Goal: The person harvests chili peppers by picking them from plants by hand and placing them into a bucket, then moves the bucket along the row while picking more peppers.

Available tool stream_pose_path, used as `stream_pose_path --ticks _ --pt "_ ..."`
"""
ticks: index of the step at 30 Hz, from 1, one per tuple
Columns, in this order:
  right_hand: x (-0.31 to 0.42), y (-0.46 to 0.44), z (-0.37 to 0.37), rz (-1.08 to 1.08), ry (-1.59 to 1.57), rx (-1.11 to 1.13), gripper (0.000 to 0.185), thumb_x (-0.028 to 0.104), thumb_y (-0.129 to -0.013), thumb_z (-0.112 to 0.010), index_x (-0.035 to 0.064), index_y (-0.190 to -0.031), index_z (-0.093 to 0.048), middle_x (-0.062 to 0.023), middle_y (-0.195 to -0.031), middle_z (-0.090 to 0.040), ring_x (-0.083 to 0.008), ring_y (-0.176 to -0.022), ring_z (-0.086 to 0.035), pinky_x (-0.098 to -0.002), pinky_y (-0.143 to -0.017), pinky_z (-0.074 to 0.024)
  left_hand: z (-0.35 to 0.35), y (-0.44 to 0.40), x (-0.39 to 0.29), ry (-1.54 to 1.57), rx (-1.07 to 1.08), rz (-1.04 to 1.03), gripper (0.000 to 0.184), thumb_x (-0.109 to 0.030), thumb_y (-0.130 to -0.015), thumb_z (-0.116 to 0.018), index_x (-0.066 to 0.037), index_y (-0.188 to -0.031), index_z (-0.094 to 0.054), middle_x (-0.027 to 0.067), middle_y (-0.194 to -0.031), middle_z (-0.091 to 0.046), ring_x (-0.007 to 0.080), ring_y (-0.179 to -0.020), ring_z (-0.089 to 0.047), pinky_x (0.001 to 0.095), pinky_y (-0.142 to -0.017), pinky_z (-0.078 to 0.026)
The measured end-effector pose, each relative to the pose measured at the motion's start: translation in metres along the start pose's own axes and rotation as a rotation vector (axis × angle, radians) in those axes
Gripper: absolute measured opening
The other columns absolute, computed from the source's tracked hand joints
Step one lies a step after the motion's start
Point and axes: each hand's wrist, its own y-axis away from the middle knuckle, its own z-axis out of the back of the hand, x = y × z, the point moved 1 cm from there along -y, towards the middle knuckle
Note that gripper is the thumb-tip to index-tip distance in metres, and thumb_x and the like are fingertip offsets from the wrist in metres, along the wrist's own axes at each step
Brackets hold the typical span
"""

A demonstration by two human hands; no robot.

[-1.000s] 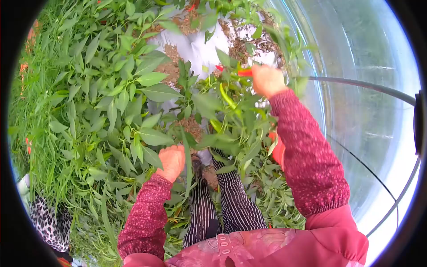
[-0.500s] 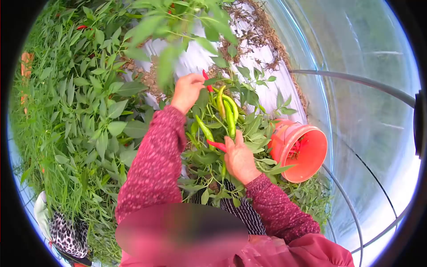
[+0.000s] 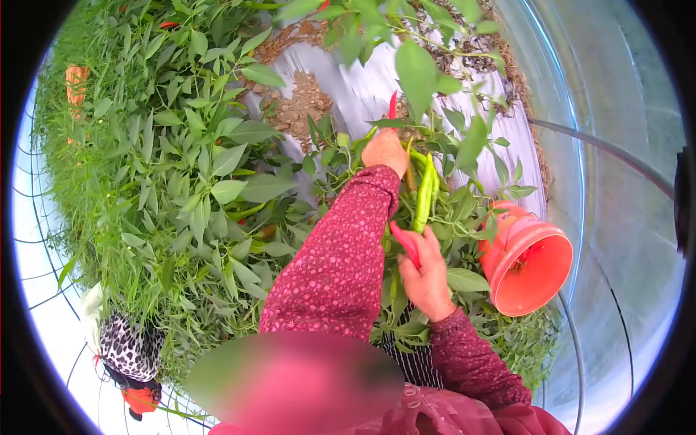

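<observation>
My left hand (image 3: 386,151) is closed among the stems, at the lower end of an upright red pepper (image 3: 393,109). Below and to its right, my right hand (image 3: 428,281) holds another red pepper (image 3: 406,243) by its side, fingers closed. Long green peppers (image 3: 424,194) hang between the two hands, their lower ends close above my right fingertips. Leaves hide part of the stems.
An orange-red bucket (image 3: 531,278) with red peppers inside leans open at the right. Dense pepper plants (image 3: 225,174) fill the left. White ground sheeting (image 3: 362,80) lies ahead, the clear wall (image 3: 616,80) at right. Another person (image 3: 130,348) is at lower left.
Since one second ago, both hands have come together at the green peppers and the bucket has come fully into view. Over the last half second, my left hand has closed beside the upright red pepper.
</observation>
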Motion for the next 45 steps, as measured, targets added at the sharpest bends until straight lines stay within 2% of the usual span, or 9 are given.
stream_pose_path --ticks 11,19,23,25,29,32,34,37,45 --pt "0.089 -0.024 0.016 -0.061 -0.544 -0.128 0.052 -0.007 -0.086 -0.049 -0.0028 -0.136 -0.035 -0.0138 -0.138 -0.042 -0.0210 -0.127 -0.041 -0.0325 -0.104 -0.0334 0.065 0.075 0.046 0.691 -0.417 -0.285 0.019 -0.013 -0.081 -0.064 0.000 -0.092 -0.055 0.0148 -0.078 -0.064 0.0282 -0.066 -0.063 0.0392 -0.060 -0.048" --pt "0.102 -0.055 -0.058 -0.072 -0.801 0.191 0.030 0.010 -0.092 -0.053 -0.0017 -0.120 -0.052 -0.0110 -0.109 -0.062 -0.0213 -0.101 -0.059 -0.0362 -0.089 -0.0461 0.132 0.173 0.115 0.182 0.174 -0.407 0.030 -0.015 -0.075 -0.067 -0.004 -0.099 -0.052 0.0149 -0.072 -0.062 0.0360 -0.073 -0.062 0.0441 -0.059 -0.048" --pt "0.095 -0.063 -0.079 -0.357 -0.854 0.141 0.027 0.017 -0.089 -0.061 -0.0019 -0.107 -0.059 -0.0080 -0.087 -0.065 -0.0143 -0.073 -0.063 -0.0285 -0.065 -0.0527 0.136 0.111 0.175 0.814 0.683 -0.259 0.017 -0.017 -0.081 -0.064 -0.003 -0.092 -0.065 0.0062 -0.076 -0.065 0.0118 -0.068 -0.059 0.0287 -0.068 -0.048" --pt "0.076 -0.070 -0.077 -0.460 -0.602 0.197 0.026 0.019 -0.089 -0.062 -0.0010 -0.105 -0.059 -0.0068 -0.082 -0.064 -0.0130 -0.068 -0.060 -0.0264 -0.058 -0.0500 0.125 0.072 0.207 0.336 0.196 -0.312 0.015 -0.014 -0.080 -0.058 -0.003 -0.089 -0.063 0.0054 -0.075 -0.063 0.0111 -0.071 -0.056 0.0263 -0.069 -0.047" --pt "0.050 -0.073 -0.069 -0.278 -0.460 0.398 0.030 0.014 -0.087 -0.058 0.0050 -0.115 -0.052 0.0006 -0.079 -0.054 -0.0066 -0.066 -0.054 -0.0237 -0.054 -0.0447 0.135 0.033 0.281 -0.620 0.512 -0.207 0.031 -0.003 -0.074 -0.053 -0.005 -0.102 -0.064 0.0201 -0.096 -0.064 0.0347 -0.090 -0.062 0.0426 -0.083 -0.048" --pt "0.031 -0.069 -0.051 -0.402 -0.209 0.490 0.030 0.011 -0.085 -0.058 0.0042 -0.114 -0.052 -0.0045 -0.080 -0.057 -0.0127 -0.068 -0.056 -0.0288 -0.057 -0.0461 0.155 0.037 0.330 -0.790 0.457 -0.265 0.017 -0.006 -0.073 -0.060 -0.003 -0.090 -0.064 0.0210 -0.087 -0.063 0.0372 -0.086 -0.062 0.0465 -0.074 -0.049" --pt "-0.009 -0.060 -0.051 0.073 0.016 0.568 0.032 0.010 -0.083 -0.059 0.0038 -0.113 -0.052 -0.0141 -0.083 -0.059 -0.0273 -0.070 -0.059 -0.0367 -0.063 -0.0469 0.162 0.052 0.341 -0.786 0.453 -0.230 0.017 -0.006 -0.075 -0.058 -0.003 -0.090 -0.064 0.0209 -0.087 -0.063 0.0378 -0.085 -0.061 0.0468 -0.073 -0.049" --pt "-0.018 -0.051 -0.050 -0.018 0.142 0.591 0.033 0.011 -0.081 -0.060 0.0036 -0.112 -0.052 -0.0213 -0.088 -0.059 -0.0401 -0.078 -0.058 -0.0426 -0.068 -0.0457 0.158 0.083 0.362 -0.716 0.361 -0.084 0.027 -0.006 -0.073 -0.058 0.000 -0.099 -0.062 0.0229 -0.087 -0.063 0.0399 -0.086 -0.060 0.0445 -0.075 -0.049" --pt "-0.013 -0.048 -0.059 -0.014 0.120 0.568 0.032 0.012 -0.082 -0.059 0.0051 -0.112 -0.051 -0.0225 -0.097 -0.060 -0.0418 -0.087 -0.058 -0.0448 -0.072 -0.0463 0.155 0.121 0.404 -0.617 0.238 0.198 0.044 -0.013 -0.079 -0.055 0.006 -0.119 -0.051 0.0274 -0.095 -0.062 0.0403 -0.089 -0.061 0.0452 -0.080 -0.048"
